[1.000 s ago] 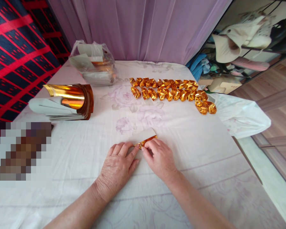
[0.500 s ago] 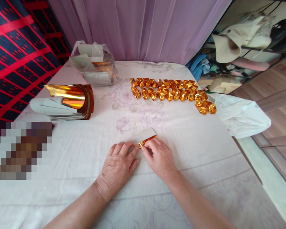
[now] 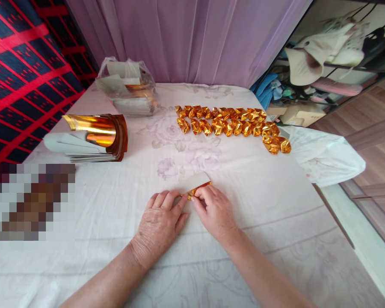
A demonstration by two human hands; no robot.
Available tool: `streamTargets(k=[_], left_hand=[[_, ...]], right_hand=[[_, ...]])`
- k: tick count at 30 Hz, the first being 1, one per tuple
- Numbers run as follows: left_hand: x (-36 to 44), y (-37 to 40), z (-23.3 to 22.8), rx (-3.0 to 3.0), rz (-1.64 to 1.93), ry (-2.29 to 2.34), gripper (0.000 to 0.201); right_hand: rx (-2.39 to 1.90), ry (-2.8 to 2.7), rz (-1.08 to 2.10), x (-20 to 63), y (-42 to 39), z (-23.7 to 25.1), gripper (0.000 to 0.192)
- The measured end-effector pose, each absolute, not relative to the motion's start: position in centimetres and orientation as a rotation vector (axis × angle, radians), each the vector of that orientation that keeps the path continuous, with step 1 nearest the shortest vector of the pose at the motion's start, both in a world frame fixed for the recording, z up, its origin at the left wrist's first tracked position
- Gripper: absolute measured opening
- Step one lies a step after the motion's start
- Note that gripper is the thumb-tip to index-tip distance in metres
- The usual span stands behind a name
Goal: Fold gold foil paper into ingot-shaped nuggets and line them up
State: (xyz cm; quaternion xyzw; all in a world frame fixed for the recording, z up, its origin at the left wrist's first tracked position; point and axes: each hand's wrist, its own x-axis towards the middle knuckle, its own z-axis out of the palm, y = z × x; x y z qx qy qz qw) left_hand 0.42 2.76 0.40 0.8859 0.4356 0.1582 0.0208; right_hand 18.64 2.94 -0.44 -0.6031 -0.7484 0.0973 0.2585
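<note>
A small sheet of gold foil paper (image 3: pixel 195 182) lies on the cloth, pale side up, with a gold folded strip along its near edge. With fingertips bent onto that strip, my left hand (image 3: pixel 162 216) holds the paper down; its thumb rests apart, below the index finger. My right hand (image 3: pixel 214 209) pinches the strip's right part between thumb and index finger. The two hands' fingertips nearly meet at the fold, hiding part of it. Beyond them, folded gold foil pieces (image 3: pixel 223 127) stand in two rows, with a couple more at the right end.
A stack of gold and pale sheets (image 3: pixel 98 132) stands at left. Behind it is a clear plastic bag (image 3: pixel 128 87) of more sheets. A white plastic bag (image 3: pixel 330 156) hangs by the table's right edge. A blurred patch (image 3: pixel 32 203) covers something at lower left. Shelves (image 3: pixel 327 64) stand right.
My fingertips have shifted very slightly along the fold, and less gold shows between them. The view has moved a little; the paper stays in place.
</note>
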Motion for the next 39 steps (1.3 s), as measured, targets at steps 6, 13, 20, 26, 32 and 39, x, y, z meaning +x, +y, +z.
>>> streamTargets(k=[6,13,20,26,32,39], left_hand=[[0.5,2.8,0.5,2.739,0.458,1.370,0.040],[0.4,2.8,0.8,2.738,0.463,1.347,0.038],[0.3,2.9,0.7,2.731,0.466,1.345,0.037],[0.2,2.9,0.6,2.726,0.476,1.337,0.038],[-0.2,3.1,0.4,2.745,0.510,1.299,0.037],[-0.4,3.2,0.5,2.767,0.518,1.283,0.035]], right_hand=[[-1.592,-2.060,0.294,18.9,3.0,-0.5,0.011],[-1.657,-2.087,0.279,18.6,3.0,0.0,0.013],[-1.618,-2.038,0.400,18.8,3.3,0.2,0.013],[-1.537,-2.001,0.614,19.8,3.5,0.8,0.016],[-1.510,-1.972,0.687,20.1,3.6,1.1,0.017],[-1.508,-1.965,0.669,20.1,3.6,0.8,0.018]])
